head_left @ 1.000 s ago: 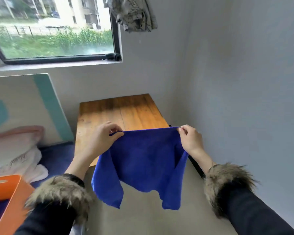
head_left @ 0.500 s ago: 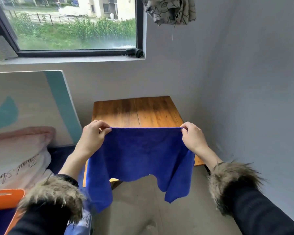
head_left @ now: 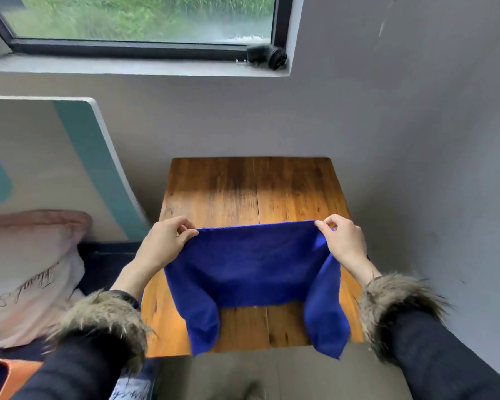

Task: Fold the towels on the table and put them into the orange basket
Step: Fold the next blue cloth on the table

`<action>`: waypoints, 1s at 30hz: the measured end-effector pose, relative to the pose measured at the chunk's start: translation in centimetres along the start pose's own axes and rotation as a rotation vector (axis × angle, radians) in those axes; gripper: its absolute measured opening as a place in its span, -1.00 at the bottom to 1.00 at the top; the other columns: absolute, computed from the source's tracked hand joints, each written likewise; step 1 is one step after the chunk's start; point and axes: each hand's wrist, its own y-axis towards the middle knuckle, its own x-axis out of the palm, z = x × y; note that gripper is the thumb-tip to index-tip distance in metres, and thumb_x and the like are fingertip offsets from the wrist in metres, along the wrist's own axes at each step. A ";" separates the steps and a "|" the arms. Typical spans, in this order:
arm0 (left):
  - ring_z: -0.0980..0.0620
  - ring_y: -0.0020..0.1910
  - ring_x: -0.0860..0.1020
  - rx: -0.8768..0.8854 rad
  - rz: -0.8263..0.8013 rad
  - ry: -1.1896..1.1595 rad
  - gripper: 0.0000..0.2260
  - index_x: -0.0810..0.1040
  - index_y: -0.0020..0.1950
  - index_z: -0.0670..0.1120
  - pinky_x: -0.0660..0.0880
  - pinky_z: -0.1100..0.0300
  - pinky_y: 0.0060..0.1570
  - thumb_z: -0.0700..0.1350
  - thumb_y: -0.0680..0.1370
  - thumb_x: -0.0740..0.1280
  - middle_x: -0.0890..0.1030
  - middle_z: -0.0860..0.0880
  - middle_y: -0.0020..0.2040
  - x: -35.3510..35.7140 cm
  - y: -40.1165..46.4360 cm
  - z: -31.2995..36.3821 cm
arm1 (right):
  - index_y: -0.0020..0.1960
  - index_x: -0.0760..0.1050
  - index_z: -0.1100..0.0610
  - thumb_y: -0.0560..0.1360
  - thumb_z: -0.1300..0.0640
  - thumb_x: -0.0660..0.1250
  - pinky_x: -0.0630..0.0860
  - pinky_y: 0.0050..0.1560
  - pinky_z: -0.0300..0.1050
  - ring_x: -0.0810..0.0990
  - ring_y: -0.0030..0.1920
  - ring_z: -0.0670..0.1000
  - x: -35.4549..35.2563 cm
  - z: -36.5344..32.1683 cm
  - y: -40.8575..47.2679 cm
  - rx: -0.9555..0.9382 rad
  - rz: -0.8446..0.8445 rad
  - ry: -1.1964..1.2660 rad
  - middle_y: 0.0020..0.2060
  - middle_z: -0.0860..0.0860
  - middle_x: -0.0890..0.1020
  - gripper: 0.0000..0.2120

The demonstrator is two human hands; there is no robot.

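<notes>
A blue towel [head_left: 251, 267] is held up over the wooden table [head_left: 243, 192], stretched between two hands. Its top edge is pinched at the left corner by the left hand [head_left: 165, 241] and at the right corner by the right hand [head_left: 344, 241], with the fingers of both curled onto the cloth. The middle of the towel hangs in front of the table and two loose flaps drop at 6 o'clock, past the near edge of the table. Whether the cloth is already doubled once cannot be told for sure. No neat fold is seen yet, so the folding is judged to be at an early stage. No other towel is seen on the table. Only a corner of the orange basket [head_left: 15, 370] is visible, at 8 o'clock from the towel, and its inside is mostly hidden. The folding and the placing into the basket are still to be done for this towel.
</notes>
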 end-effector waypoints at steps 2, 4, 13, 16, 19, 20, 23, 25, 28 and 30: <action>0.04 -0.19 0.51 0.001 -0.031 0.019 -0.90 0.50 -0.17 0.11 0.50 0.07 -0.12 -0.05 0.54 0.29 0.58 0.08 -0.19 0.7 2.6 -0.7 | -0.10 0.52 0.07 0.54 -0.10 0.23 0.36 -0.21 -0.10 0.46 -0.15 0.12 1.0 -0.5 2.5 -0.001 -0.011 -0.049 -0.22 0.06 0.59 -0.75; 0.05 -0.16 0.51 -0.009 -0.058 0.037 -0.93 0.52 -0.09 0.06 0.48 0.09 -0.13 -0.05 0.56 0.26 0.57 0.09 -0.15 1.4 5.8 -1.2 | -0.08 0.53 0.07 0.54 -0.09 0.22 0.36 -0.20 -0.10 0.47 -0.15 0.14 2.2 -1.0 5.4 -0.008 -0.009 -0.096 -0.16 0.09 0.61 -0.75; -0.01 -0.03 0.49 0.108 0.002 0.040 -0.87 0.56 -0.03 -0.05 0.39 0.14 -0.04 -0.15 0.56 0.22 0.55 0.01 -0.08 6.7 21.5 -3.2 | 0.08 0.52 0.17 0.59 0.04 0.17 0.37 0.07 0.02 0.46 0.12 0.25 9.3 -1.8 18.1 0.003 0.100 -0.242 0.08 0.21 0.55 -0.75; -0.13 0.10 0.48 0.093 -0.027 -0.011 -0.77 0.53 0.15 -0.13 0.41 0.03 0.14 -0.26 0.55 0.18 0.54 -0.14 0.10 9.1 23.4 -4.9 | 0.28 0.42 0.11 0.57 0.04 0.17 0.31 0.21 0.10 0.37 0.24 0.19 12.6 -1.4 19.1 0.017 0.081 -0.263 0.22 0.16 0.46 -0.68; -0.16 0.20 0.43 0.018 -0.069 0.022 -0.69 0.45 0.28 -0.15 0.36 0.00 0.21 -0.29 0.54 0.21 0.48 -0.15 0.22 12.1 21.7 -7.9 | 0.37 0.35 0.11 0.57 0.04 0.18 0.26 0.28 0.08 0.32 0.32 0.16 17.1 -0.6 18.0 -0.039 -0.033 -0.271 0.31 0.11 0.41 -0.61; -0.15 0.23 0.40 -0.040 -0.080 0.039 -0.67 0.42 0.31 -0.15 0.34 -0.01 0.22 -0.28 0.54 0.21 0.45 -0.14 0.26 12.9 20.7 -9.1 | 0.39 0.34 0.12 0.57 0.04 0.18 0.23 0.33 0.07 0.29 0.37 0.14 18.7 -0.4 17.4 -0.070 -0.087 -0.281 0.35 0.12 0.39 -0.59; -0.16 0.30 0.34 -0.224 -0.081 0.060 -0.63 0.35 0.36 -0.17 0.29 -0.02 0.27 -0.24 0.55 0.24 0.40 -0.17 0.31 14.5 18.3 -12.5 | 0.45 0.26 0.10 0.58 0.01 0.16 0.01 0.46 0.11 0.10 0.49 0.12 22.9 -0.3 15.3 -0.136 -0.229 -0.321 0.47 0.11 0.22 -0.54; -0.16 0.34 0.31 -0.271 -0.047 0.086 -0.60 0.33 0.39 -0.20 0.28 -0.01 0.30 -0.21 0.55 0.25 0.38 -0.18 0.34 15.1 17.1 -14.2 | 0.49 0.16 0.05 0.58 -0.04 0.15 -0.10 0.46 0.16 -0.02 0.52 0.09 25.4 -0.5 14.1 -0.175 -0.288 -0.348 0.52 0.06 0.08 -0.48; -0.17 0.45 0.20 -0.139 -0.054 0.191 -0.54 0.27 0.43 -0.21 0.23 -0.10 0.38 -0.11 0.57 0.25 0.27 -0.20 0.44 16.6 15.3 -15.0 | 0.51 0.08 0.00 0.55 -0.14 0.13 -0.12 0.43 0.26 -0.06 0.53 0.09 28.8 -0.2 13.2 -0.223 -0.338 -0.414 0.53 0.03 0.01 -0.41; -0.13 0.51 0.00 -0.071 -0.169 0.250 -0.41 0.12 0.50 -0.16 0.05 -0.10 0.45 0.12 0.57 0.13 0.08 -0.13 0.53 18.0 14.2 -15.0 | 0.49 0.15 0.00 0.52 -0.19 0.07 -0.02 0.40 0.32 0.04 0.51 0.10 30.3 0.5 12.7 -0.239 -0.321 -0.472 0.51 0.06 0.13 -0.41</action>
